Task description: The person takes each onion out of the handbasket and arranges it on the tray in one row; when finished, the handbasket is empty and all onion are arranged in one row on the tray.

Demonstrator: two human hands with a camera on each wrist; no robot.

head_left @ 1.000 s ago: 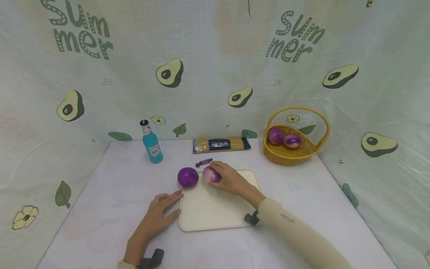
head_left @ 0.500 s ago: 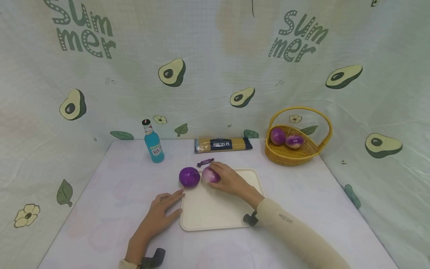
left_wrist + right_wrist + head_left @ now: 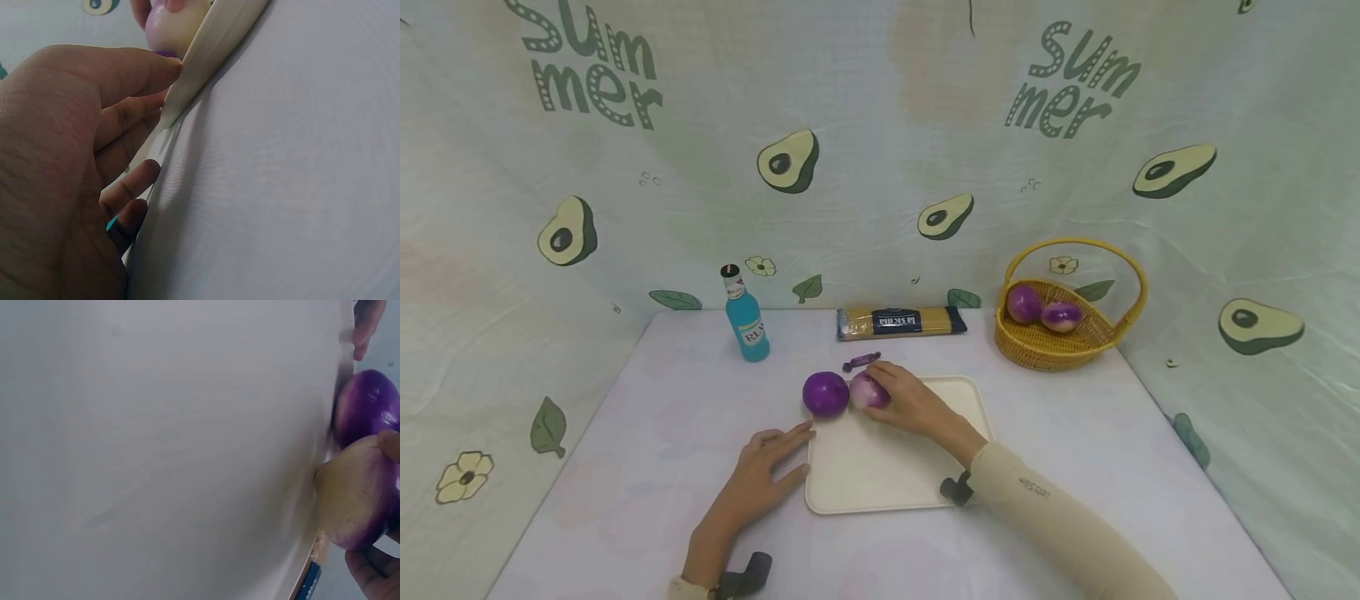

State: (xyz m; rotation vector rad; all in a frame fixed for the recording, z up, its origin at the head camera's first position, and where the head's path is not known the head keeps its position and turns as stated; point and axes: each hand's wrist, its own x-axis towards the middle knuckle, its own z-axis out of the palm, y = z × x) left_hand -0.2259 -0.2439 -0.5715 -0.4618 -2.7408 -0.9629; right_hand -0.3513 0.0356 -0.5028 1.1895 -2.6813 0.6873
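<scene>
My right hand (image 3: 913,402) grips a purple-and-white turnip (image 3: 867,392) at the far left corner of a cream tray (image 3: 887,475). In the right wrist view, fingertips hold the turnip (image 3: 350,494) from opposite sides, its pale root end towards the tray. Right beside it, a darker purple turnip (image 3: 825,395) sits at the same corner, overlapping the tray's edge. My left hand (image 3: 760,479) rests by the tray's left edge, fingers extended. In the left wrist view, its thumb (image 3: 144,75) touches the tray's rim (image 3: 206,59) and the other fingertips lie along that side.
Behind the tray lie a purple wrapped candy (image 3: 861,362) and a pasta packet (image 3: 901,322). A blue bottle (image 3: 747,321) stands back left. At the back right, a yellow wicker basket (image 3: 1048,354) with a tall handle holds two purple turnips (image 3: 1024,303). A printed cloth hangs behind.
The turnip in my right hand has shifted slightly left, closer to the darker turnip. My left hand stays at the tray's edge. The head view has turned a little left.
</scene>
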